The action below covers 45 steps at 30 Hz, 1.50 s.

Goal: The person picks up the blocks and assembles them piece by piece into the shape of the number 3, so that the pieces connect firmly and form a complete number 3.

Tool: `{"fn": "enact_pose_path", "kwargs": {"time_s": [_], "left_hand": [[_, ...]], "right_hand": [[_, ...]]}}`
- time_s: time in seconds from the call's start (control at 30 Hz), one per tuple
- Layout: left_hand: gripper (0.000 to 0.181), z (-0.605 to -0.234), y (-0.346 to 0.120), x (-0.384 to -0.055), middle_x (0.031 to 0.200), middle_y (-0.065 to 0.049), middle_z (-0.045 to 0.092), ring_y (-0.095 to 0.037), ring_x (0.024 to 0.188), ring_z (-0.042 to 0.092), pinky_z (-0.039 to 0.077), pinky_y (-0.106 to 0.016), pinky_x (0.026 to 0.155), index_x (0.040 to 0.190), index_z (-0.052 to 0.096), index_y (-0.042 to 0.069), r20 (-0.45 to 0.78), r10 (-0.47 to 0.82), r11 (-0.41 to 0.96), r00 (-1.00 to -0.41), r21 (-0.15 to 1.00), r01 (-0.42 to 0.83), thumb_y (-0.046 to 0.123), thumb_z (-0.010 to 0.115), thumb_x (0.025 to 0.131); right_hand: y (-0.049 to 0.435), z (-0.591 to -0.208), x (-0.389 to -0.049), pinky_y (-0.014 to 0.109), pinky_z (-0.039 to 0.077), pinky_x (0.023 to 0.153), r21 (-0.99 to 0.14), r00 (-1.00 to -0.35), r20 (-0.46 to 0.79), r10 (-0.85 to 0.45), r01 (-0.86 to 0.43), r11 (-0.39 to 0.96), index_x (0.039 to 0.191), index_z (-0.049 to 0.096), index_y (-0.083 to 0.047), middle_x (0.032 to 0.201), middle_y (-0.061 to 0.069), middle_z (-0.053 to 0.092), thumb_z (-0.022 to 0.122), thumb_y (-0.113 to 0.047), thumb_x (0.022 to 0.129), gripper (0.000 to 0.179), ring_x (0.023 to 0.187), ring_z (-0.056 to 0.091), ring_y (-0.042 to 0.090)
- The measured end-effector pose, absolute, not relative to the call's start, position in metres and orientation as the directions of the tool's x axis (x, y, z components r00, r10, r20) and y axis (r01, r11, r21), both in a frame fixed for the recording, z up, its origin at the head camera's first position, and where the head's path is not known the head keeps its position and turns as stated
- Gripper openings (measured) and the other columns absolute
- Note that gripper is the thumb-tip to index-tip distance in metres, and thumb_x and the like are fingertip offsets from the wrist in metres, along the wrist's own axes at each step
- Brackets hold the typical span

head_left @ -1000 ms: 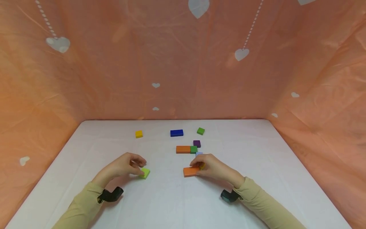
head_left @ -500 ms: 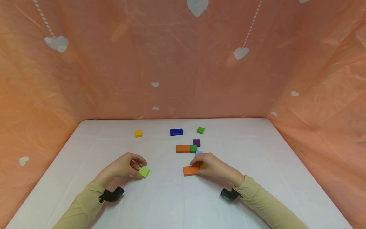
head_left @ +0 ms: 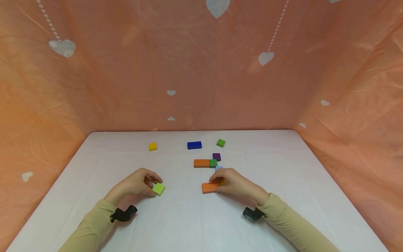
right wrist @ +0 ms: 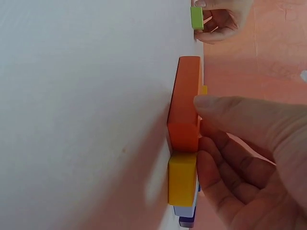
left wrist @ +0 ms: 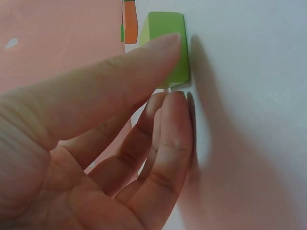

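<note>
My left hand (head_left: 138,182) pinches a lime green square block (head_left: 158,189) low over the white table, thumb at its near edge and a finger at the far one. In the left wrist view the thumb crosses the face of this green block (left wrist: 168,26), and the other fingers curl below it. To the right, my right hand (head_left: 234,183) grips a long orange block (head_left: 209,188) near its right end between thumb and fingers. Against that end of the orange block (right wrist: 186,96) sits a yellow block (right wrist: 182,179), mostly covered by the hand in the head view.
Behind the right hand, a light blue block (head_left: 219,168), a green block (head_left: 213,163), another orange block (head_left: 201,163) and a purple block (head_left: 216,156) lie close together. Farther back are a yellow square block (head_left: 153,146), a dark blue block (head_left: 194,145) and a green square block (head_left: 221,143).
The left thumb has shifted from over the lime green block to its near edge, and more of the block's top shows. My right hand and the orange block have stayed in place.
</note>
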<state>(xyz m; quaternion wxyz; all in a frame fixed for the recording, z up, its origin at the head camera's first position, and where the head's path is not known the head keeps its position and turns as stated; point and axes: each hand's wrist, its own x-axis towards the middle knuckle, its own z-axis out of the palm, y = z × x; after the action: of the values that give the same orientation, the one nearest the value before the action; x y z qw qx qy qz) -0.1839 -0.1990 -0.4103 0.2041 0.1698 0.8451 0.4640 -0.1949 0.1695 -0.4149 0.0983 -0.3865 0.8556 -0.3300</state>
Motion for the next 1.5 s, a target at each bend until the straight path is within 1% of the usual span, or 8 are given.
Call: {"fn": "enact_pose_path", "kwargs": {"time_s": [0.2, 0.4, 0.6, 0.8, 1.03, 1.27, 1.5], "left_hand": [[0.037, -0.411, -0.199, -0.186, 0.092, -0.007, 0.063, -0.02, 0.074, 0.051, 0.047, -0.026, 0.061, 0.101, 0.07, -0.003, -0.179, 0.48, 0.538, -0.859, 0.833, 0.127, -0.004, 0.083, 0.066], [0.037, -0.411, -0.199, -0.186, 0.089, -0.006, 0.062, -0.02, 0.074, 0.051, 0.047, -0.027, 0.061, 0.101, 0.07, -0.003, -0.192, 0.458, 0.541, -0.868, 0.835, 0.101, -0.002, 0.084, 0.066], [0.038, -0.409, -0.196, -0.183, 0.09, -0.006, 0.062, -0.021, 0.079, 0.054, 0.049, -0.029, 0.066, 0.102, 0.069, -0.002, -0.19, 0.439, 0.522, -0.878, 0.849, 0.077, 0.0, 0.084, 0.068], [0.037, -0.404, -0.188, -0.183, 0.089, -0.007, 0.062, -0.021, 0.08, 0.055, 0.049, -0.029, 0.068, 0.103, 0.069, -0.001, -0.154, 0.45, 0.506, -0.88, 0.855, 0.109, 0.001, 0.084, 0.069], [0.036, -0.403, -0.173, -0.187, 0.086, -0.006, 0.061, -0.02, 0.076, 0.055, 0.048, -0.028, 0.066, 0.102, 0.07, 0.0, -0.144, 0.487, 0.491, -0.861, 0.861, 0.134, 0.002, 0.084, 0.068], [0.034, -0.406, -0.153, -0.194, 0.088, -0.004, 0.062, -0.019, 0.076, 0.055, 0.049, -0.029, 0.066, 0.1, 0.071, 0.002, -0.145, 0.53, 0.49, -0.836, 0.857, 0.162, 0.001, 0.084, 0.068], [0.033, -0.412, -0.131, -0.199, 0.089, -0.001, 0.064, -0.017, 0.072, 0.055, 0.049, -0.027, 0.064, 0.1, 0.072, 0.005, -0.144, 0.567, 0.506, -0.811, 0.838, 0.205, 0.003, 0.084, 0.07]], "right_hand": [[0.169, -0.415, -0.195, 0.027, 0.051, 0.085, -0.649, -0.685, 0.086, -0.724, -0.59, 0.48, 0.106, 0.069, -0.009, 0.102, -0.006, 0.065, 0.076, -0.005, 0.081, 0.027, 0.096, 0.059, 0.01], [0.169, -0.415, -0.196, 0.027, 0.051, 0.085, -0.644, -0.675, 0.1, -0.731, -0.604, 0.47, 0.106, 0.069, -0.009, 0.102, -0.005, 0.065, 0.076, -0.005, 0.081, 0.026, 0.096, 0.059, 0.01], [0.169, -0.415, -0.197, 0.026, 0.05, 0.084, -0.624, -0.673, 0.105, -0.733, -0.618, 0.478, 0.105, 0.069, -0.01, 0.101, -0.005, 0.066, 0.076, -0.006, 0.081, 0.025, 0.095, 0.059, 0.01], [0.169, -0.413, -0.196, 0.026, 0.05, 0.084, -0.63, -0.677, 0.094, -0.73, -0.608, 0.483, 0.105, 0.069, -0.009, 0.101, -0.005, 0.066, 0.076, -0.006, 0.081, 0.025, 0.096, 0.059, 0.01], [0.169, -0.413, -0.195, 0.027, 0.05, 0.085, -0.638, -0.68, 0.091, -0.728, -0.601, 0.482, 0.106, 0.069, -0.008, 0.101, -0.004, 0.066, 0.076, -0.004, 0.081, 0.026, 0.096, 0.059, 0.011], [0.17, -0.413, -0.195, 0.026, 0.05, 0.085, -0.641, -0.685, 0.084, -0.724, -0.593, 0.487, 0.106, 0.069, -0.008, 0.102, -0.004, 0.066, 0.076, -0.005, 0.081, 0.026, 0.097, 0.059, 0.01], [0.17, -0.413, -0.195, 0.027, 0.051, 0.085, -0.659, -0.685, 0.082, -0.724, -0.582, 0.476, 0.106, 0.07, -0.008, 0.103, -0.003, 0.066, 0.076, -0.005, 0.081, 0.026, 0.097, 0.059, 0.012]]}}
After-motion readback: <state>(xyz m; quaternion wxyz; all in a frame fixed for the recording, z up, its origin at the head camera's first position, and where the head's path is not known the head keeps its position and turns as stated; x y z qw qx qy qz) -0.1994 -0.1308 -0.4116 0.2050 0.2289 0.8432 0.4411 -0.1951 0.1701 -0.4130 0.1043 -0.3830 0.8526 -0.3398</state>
